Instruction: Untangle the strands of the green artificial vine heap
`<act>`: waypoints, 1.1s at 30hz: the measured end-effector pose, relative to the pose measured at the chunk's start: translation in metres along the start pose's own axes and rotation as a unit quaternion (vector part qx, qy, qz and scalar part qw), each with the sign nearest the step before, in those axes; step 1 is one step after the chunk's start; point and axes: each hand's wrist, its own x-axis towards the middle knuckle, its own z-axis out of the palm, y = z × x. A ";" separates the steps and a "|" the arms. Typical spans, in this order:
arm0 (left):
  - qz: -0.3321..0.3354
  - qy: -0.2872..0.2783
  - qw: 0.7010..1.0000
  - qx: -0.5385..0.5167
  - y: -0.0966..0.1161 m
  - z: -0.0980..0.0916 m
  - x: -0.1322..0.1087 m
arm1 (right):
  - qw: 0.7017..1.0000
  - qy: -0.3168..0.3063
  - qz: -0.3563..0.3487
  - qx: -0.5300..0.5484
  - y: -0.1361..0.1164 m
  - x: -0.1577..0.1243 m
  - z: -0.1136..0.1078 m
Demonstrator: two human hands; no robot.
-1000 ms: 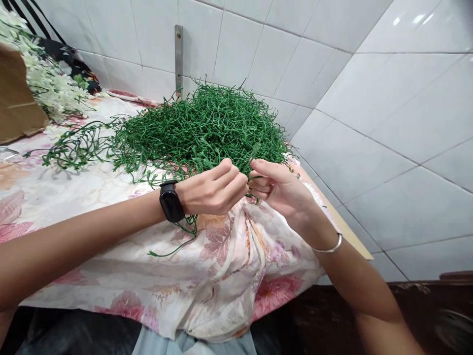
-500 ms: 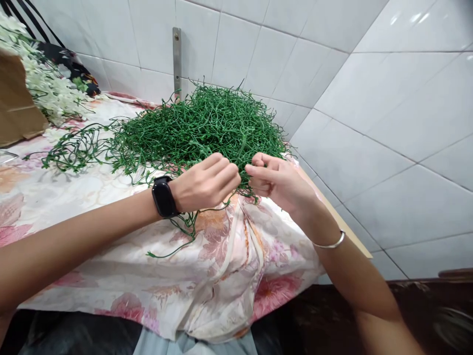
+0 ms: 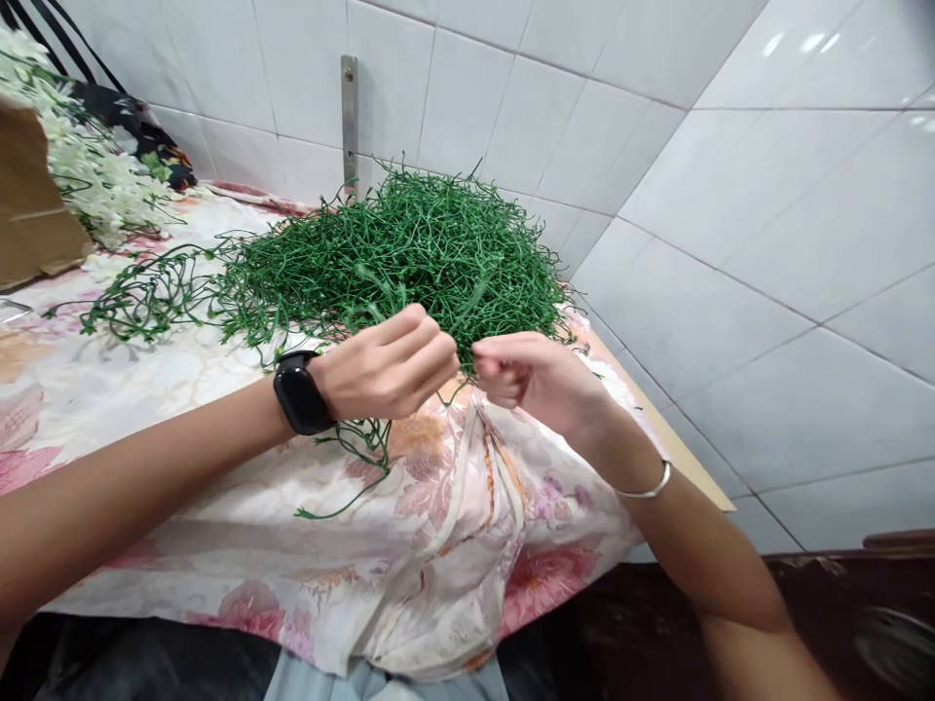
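Clock directions run from where the hands almost meet. Green stems (image 3: pixel 430 248) lie in a springy, tangled heap on the cloth (image 3: pixel 219 555), from eleven to twelve o'clock: thin, wiry, forked, with small lighter tips, thinning into loose strands at ten. A few more trail between seven and eight, below the left wrist. The left hand (image 3: pixel 389 365) is curled closed on stems, blurred sprigs rising above its knuckles. The right hand (image 3: pixel 530 382) has its fingers bent in just beside it; whether they pinch a stem or only press together, I cannot tell. The left wrist wears a watch (image 3: pixel 301 394), the right a bangle (image 3: pixel 649 485).

Between nine and ten, brown cardboard (image 3: pixel 36 200) is cut off by the edge; whether it is a box, I cannot tell. White flowers (image 3: pixel 106 180) are massed against it, a dark patterned bundle (image 3: pixel 135 122) behind. At eleven, a metal strip (image 3: pixel 349 122) is fixed to the tiled wall (image 3: pixel 467 97).
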 end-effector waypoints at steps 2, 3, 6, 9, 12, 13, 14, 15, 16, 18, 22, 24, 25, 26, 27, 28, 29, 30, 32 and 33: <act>-0.030 0.025 0.997 0.060 -0.017 0.000 -0.010 | 0.991 0.015 0.040 0.127 -0.002 0.001 -0.019; -0.062 0.025 0.994 0.085 -0.025 0.000 -0.016 | 0.985 0.048 0.025 0.162 -0.003 0.002 -0.028; -0.245 0.058 0.965 0.070 -0.044 0.000 -0.026 | 0.979 0.117 -0.055 0.160 -0.005 0.001 -0.041; -0.343 0.063 0.937 0.003 -0.044 -0.001 -0.025 | 0.976 0.156 -0.142 0.044 -0.005 -0.002 -0.035; -0.340 0.065 0.938 -0.024 -0.038 0.000 -0.023 | 0.943 0.197 -0.214 -0.159 0.000 -0.002 -0.025; -0.332 0.064 0.941 -0.025 -0.038 0.000 -0.024 | 0.923 0.199 -0.230 -0.238 0.002 -0.001 -0.024; -0.324 0.065 0.944 -0.021 -0.039 0.002 -0.025 | 0.897 0.194 -0.243 -0.315 0.004 0.000 -0.023; -0.315 0.064 0.947 -0.013 -0.041 0.003 -0.027 | 0.867 0.185 -0.254 -0.386 0.007 0.001 -0.024; -0.302 0.063 0.951 -0.002 -0.044 0.004 -0.029 | 0.837 0.179 -0.264 -0.445 0.008 0.003 -0.025; -0.268 0.058 0.961 0.027 -0.052 0.005 -0.035 | 0.784 0.177 -0.277 -0.527 0.011 0.005 -0.027; -0.228 0.034 0.970 0.080 -0.074 -0.004 -0.050 | 0.748 0.188 -0.273 -0.575 0.012 0.008 -0.031; -0.227 0.012 0.969 0.095 -0.086 -0.010 -0.057 | 0.746 0.196 -0.262 -0.580 0.013 0.008 -0.032; -0.219 0.005 0.969 0.113 -0.090 -0.013 -0.060 | 0.746 0.203 -0.256 -0.580 0.012 0.008 -0.032; -0.205 0.000 0.969 0.142 -0.094 -0.015 -0.062 | 0.747 0.212 -0.251 -0.578 0.012 0.007 -0.032; -0.184 0.000 0.967 0.176 -0.096 -0.016 -0.062 | 0.748 0.221 -0.250 -0.574 0.012 0.007 -0.031; -0.160 0.002 0.965 0.209 -0.096 -0.016 -0.061 | 0.748 0.230 -0.253 -0.569 0.011 0.006 -0.030; -0.137 0.004 0.962 0.236 -0.093 -0.014 -0.059 | 0.749 0.237 -0.260 -0.562 0.010 0.005 -0.028; -0.117 -0.011 0.962 0.245 -0.088 -0.012 -0.054 | 0.750 0.240 -0.268 -0.556 0.009 0.004 -0.026; -0.065 -0.047 0.966 0.244 -0.072 -0.007 -0.042 | 0.752 0.235 -0.282 -0.548 0.006 0.003 -0.021; -0.037 -0.059 0.971 0.230 -0.061 -0.004 -0.036 | 0.753 0.227 -0.287 -0.547 0.004 0.004 -0.019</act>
